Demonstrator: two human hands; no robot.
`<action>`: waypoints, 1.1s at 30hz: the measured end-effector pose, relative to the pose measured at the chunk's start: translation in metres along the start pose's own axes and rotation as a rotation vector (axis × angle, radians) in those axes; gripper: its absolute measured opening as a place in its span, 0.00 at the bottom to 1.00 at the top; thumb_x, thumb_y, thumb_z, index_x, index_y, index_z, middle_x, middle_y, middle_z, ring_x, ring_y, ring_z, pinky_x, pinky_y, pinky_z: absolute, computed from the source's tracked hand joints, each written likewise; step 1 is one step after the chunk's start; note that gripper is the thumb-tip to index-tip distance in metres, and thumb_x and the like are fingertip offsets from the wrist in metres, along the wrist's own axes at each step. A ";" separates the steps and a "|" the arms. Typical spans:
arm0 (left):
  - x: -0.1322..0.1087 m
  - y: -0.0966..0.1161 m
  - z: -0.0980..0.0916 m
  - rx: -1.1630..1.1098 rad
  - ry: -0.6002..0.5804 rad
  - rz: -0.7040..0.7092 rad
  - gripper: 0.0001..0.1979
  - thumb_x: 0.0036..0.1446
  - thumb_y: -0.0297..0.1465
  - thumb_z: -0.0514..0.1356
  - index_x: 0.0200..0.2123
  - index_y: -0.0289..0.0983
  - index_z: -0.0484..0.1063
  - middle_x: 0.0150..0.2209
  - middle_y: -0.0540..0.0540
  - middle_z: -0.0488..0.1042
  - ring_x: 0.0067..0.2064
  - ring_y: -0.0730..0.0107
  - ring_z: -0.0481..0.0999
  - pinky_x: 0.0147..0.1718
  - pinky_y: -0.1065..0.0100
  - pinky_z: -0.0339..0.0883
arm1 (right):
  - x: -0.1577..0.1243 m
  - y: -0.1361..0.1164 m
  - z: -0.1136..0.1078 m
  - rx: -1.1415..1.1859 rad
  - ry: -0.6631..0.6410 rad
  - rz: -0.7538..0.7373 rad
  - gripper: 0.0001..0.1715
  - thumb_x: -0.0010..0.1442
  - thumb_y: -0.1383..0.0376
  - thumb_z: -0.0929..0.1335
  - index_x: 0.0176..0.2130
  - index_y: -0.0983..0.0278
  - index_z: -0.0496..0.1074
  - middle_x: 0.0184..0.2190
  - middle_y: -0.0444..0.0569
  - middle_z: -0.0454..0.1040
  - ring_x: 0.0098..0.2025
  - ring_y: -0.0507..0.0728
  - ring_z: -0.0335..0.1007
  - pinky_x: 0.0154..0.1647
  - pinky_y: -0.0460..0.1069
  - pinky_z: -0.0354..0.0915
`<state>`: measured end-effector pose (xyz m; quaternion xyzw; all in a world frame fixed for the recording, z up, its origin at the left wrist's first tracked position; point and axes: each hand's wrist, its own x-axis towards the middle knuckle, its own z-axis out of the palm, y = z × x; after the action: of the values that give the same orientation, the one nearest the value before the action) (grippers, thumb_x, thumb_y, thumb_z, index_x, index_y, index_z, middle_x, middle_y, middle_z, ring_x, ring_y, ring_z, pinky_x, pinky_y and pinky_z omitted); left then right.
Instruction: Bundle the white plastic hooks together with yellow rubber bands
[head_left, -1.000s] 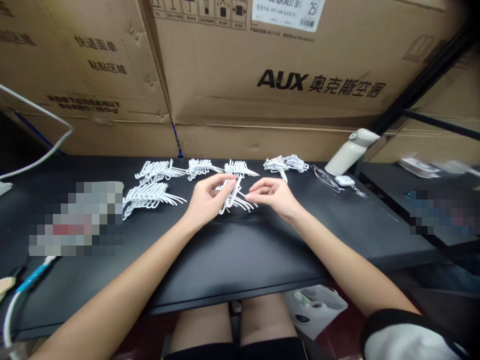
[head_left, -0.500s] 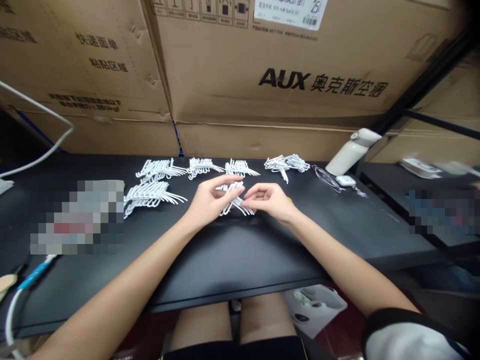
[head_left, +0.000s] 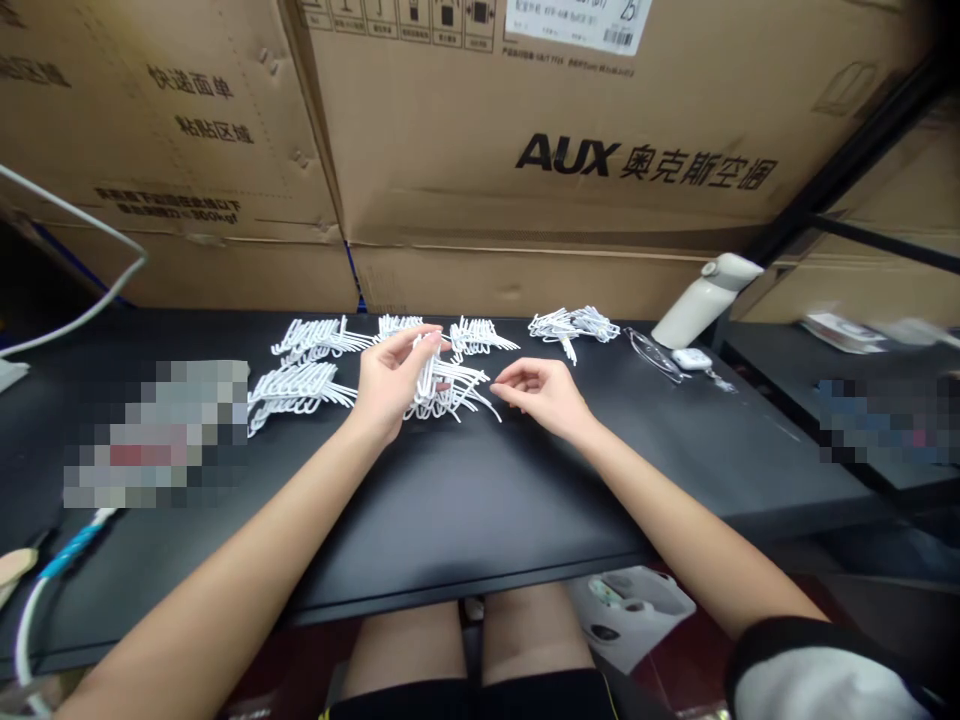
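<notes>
My left hand is closed with thumb and fingers around a bunch of white wire hooks, long thin rods with bent ends. More white hooks lie under and beside it on the black tabletop, their straight ends fanning out to the right. Just right of those ends is my right hand, its fingers curled and the thumb brought to the index finger. Whether anything sits in that pinch is too small to make out.
Rows of similar hooks lie to the left and along the back, with a tangled white pile at back right. Glasses, a white case and a white bottle stand further right. Large cardboard boxes wall off the rear.
My left hand has moved left and now lifts a bunch of hooks, tilted upright. The right hand has drawn slightly away to the right, widening the gap between the hands.
</notes>
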<state>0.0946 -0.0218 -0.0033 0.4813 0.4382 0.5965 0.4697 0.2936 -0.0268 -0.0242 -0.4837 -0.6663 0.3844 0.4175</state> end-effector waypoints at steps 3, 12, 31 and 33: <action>0.002 -0.003 -0.001 -0.015 0.032 -0.015 0.18 0.49 0.40 0.67 0.40 0.35 0.77 0.40 0.40 0.79 0.45 0.56 0.78 0.25 0.69 0.77 | -0.002 0.004 0.002 -0.257 -0.049 -0.112 0.11 0.53 0.59 0.72 0.31 0.65 0.76 0.28 0.47 0.76 0.23 0.50 0.64 0.28 0.47 0.63; -0.001 -0.002 0.001 -0.010 0.019 -0.006 0.19 0.47 0.41 0.68 0.39 0.35 0.77 0.40 0.40 0.78 0.48 0.53 0.77 0.25 0.69 0.77 | 0.000 0.002 -0.006 -0.518 -0.128 -0.098 0.05 0.56 0.67 0.68 0.29 0.64 0.75 0.30 0.47 0.75 0.24 0.49 0.64 0.30 0.46 0.61; -0.008 -0.005 0.003 0.128 -0.075 0.075 0.20 0.48 0.42 0.67 0.40 0.34 0.79 0.41 0.39 0.79 0.35 0.60 0.80 0.23 0.69 0.76 | 0.012 -0.002 -0.028 0.180 0.139 -0.082 0.19 0.50 0.53 0.74 0.30 0.66 0.70 0.24 0.48 0.74 0.25 0.53 0.73 0.29 0.50 0.73; -0.008 -0.007 0.003 0.147 -0.089 0.077 0.21 0.49 0.42 0.66 0.42 0.34 0.79 0.40 0.40 0.79 0.32 0.62 0.80 0.23 0.69 0.76 | 0.009 -0.006 -0.022 0.227 0.092 -0.094 0.20 0.49 0.53 0.74 0.29 0.67 0.71 0.24 0.47 0.74 0.24 0.53 0.73 0.29 0.49 0.73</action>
<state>0.0994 -0.0284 -0.0109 0.5570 0.4407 0.5584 0.4285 0.3107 -0.0168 -0.0089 -0.4187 -0.6206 0.4149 0.5171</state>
